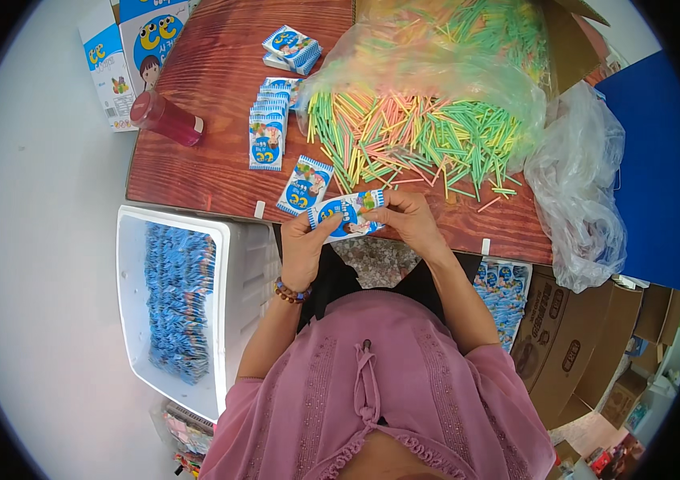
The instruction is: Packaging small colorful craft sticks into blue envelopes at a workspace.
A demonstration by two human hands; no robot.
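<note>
One blue-and-white packet point(350, 213) appears to be mid-handling: it spans the left hand point(301, 253), which pinches its left end, and the right hand point(414, 226), which pinches its right end, near the table point(208, 172) edge. Stowed packets point(178, 296) already line the white bin point(245, 268); farther off, unstowed packets point(266, 142) and loose sticks point(416, 136) lie outstanding.

Heaped sticks point(412, 132) block the way beyond the right hand point(410, 222); left of the packet row point(266, 142), the counter point(216, 172) lies free (save a jar point(172, 120)).
</note>
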